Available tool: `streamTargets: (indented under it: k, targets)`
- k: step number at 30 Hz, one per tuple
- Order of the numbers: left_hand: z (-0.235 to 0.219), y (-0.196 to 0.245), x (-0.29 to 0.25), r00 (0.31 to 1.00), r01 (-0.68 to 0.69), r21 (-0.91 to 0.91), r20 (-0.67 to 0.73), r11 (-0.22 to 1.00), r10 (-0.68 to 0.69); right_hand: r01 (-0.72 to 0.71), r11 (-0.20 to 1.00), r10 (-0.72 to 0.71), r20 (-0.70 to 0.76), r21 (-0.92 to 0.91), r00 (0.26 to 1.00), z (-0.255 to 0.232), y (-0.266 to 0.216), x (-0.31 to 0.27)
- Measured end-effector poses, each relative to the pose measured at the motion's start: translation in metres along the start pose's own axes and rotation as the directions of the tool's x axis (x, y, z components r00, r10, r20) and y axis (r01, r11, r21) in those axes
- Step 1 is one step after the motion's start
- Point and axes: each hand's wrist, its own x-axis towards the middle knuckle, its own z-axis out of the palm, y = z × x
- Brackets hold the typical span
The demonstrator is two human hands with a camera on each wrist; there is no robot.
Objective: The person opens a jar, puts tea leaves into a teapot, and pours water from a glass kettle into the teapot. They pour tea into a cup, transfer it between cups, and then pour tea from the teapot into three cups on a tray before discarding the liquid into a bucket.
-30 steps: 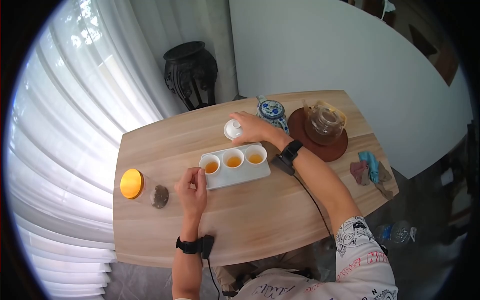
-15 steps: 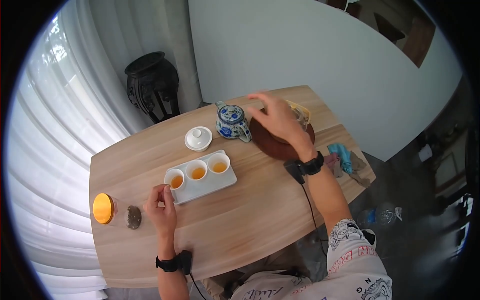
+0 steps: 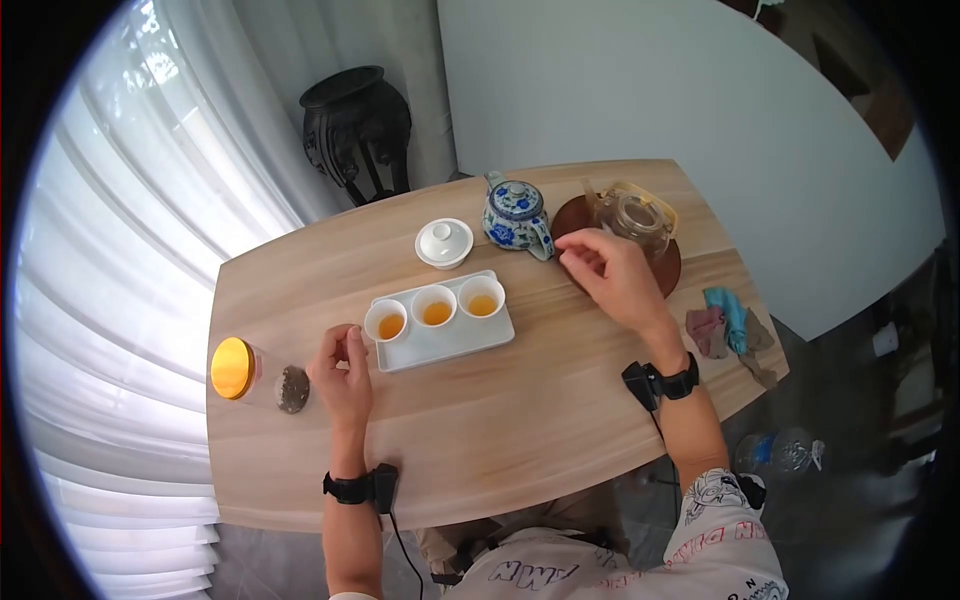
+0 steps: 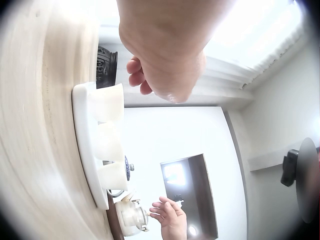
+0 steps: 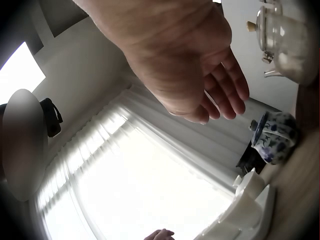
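My left hand (image 3: 341,375), fingers loosely curled and empty, hovers beside the left end of a white tray (image 3: 445,350). Three white cups of amber tea stand on this tray, the leftmost cup (image 3: 386,322) nearest that hand. Over the front of the round brown tray (image 3: 570,222), my right hand (image 3: 622,280) hangs in the air with relaxed, bent fingers, holding nothing. In the right wrist view the right hand (image 5: 185,65) shows its spread fingers. Behind the tea tray sits a lidded white bowl (image 3: 444,243), with a blue-and-white teapot (image 3: 516,215) to its right.
A glass teapot (image 3: 637,220) stands on the brown tray. Crumpled cloths (image 3: 730,325) lie at the right edge of the table. At the left are a yellow-lidded jar (image 3: 232,368) and a dark mottled object (image 3: 292,389). Black cables hang from both wrists.
My right hand has left the lidded bowl and moved right, past the blue-and-white teapot, then come down toward the front. My left hand stays by the left cup. The head view has shifted.
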Motion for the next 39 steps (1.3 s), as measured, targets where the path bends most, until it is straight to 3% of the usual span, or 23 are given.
streamTargets:
  k: [4,8,11,12,13,14,15,18,21,24,27,30,33,39]
  targets:
    - [-0.001,-0.011,0.002,1.000,0.007,0.018,-0.020,1.000,-0.006,0.152,0.987,-0.150,0.030,-0.044,0.988,0.050,0.008,-0.018]
    - [-0.006,-0.016,0.002,0.999,0.049,-0.004,-0.024,0.999,-0.049,0.149,0.988,-0.149,-0.004,-0.045,0.989,0.039,0.013,-0.014]
    - [0.000,-0.013,0.001,0.999,0.053,-0.007,-0.008,0.999,-0.053,0.166,0.973,-0.207,-0.290,-0.159,0.934,-0.008,0.023,0.009]
    - [-0.002,-0.011,0.002,0.999,0.052,0.003,-0.010,0.999,-0.052,0.173,0.946,-0.275,-0.402,-0.273,0.873,-0.025,0.036,0.018]
    - [-0.001,-0.010,0.002,0.998,0.055,-0.009,-0.009,0.998,-0.055,0.081,0.952,-0.219,-0.467,-0.296,0.857,-0.044,0.046,0.025]
    - [-0.001,-0.010,0.002,0.999,0.052,-0.010,-0.005,0.999,-0.052,0.053,0.900,-0.285,-0.490,-0.434,0.824,-0.062,0.070,0.032]
    - [-0.001,-0.011,0.002,0.999,0.048,-0.012,-0.002,0.999,-0.048,-0.011,0.882,-0.258,-0.504,-0.470,0.824,-0.079,0.088,0.036]
    - [0.000,-0.014,0.001,0.999,0.044,-0.001,0.003,0.999,-0.044,-0.286,0.876,0.096,-0.439,-0.389,0.893,-0.122,0.175,0.054]
    - [0.000,-0.013,0.001,0.999,0.049,0.005,0.000,0.999,-0.049,-0.432,0.849,0.373,-0.232,-0.303,0.898,-0.133,0.185,0.061]
    - [0.000,-0.017,0.000,0.999,0.046,0.003,0.003,0.999,-0.046,-0.517,0.845,0.519,-0.018,-0.136,0.854,-0.133,0.197,0.062]
    - [0.000,-0.015,0.001,0.999,0.046,-0.001,0.009,0.999,-0.046,-0.445,0.848,0.519,-0.281,0.289,0.807,-0.121,0.218,0.050]
    - [-0.001,-0.016,0.002,0.999,0.045,-0.003,0.014,0.999,-0.045,-0.548,0.836,0.514,-0.309,-0.027,0.800,-0.131,0.248,0.030]
    - [-0.001,-0.016,0.001,0.999,0.049,-0.003,0.017,0.999,-0.049,-0.646,0.746,0.586,-0.302,-0.162,0.752,-0.120,0.245,0.009]
    - [0.001,-0.012,0.000,0.998,0.060,0.005,0.024,0.998,-0.061,-0.682,0.687,0.627,-0.271,-0.251,0.731,-0.112,0.235,-0.005]
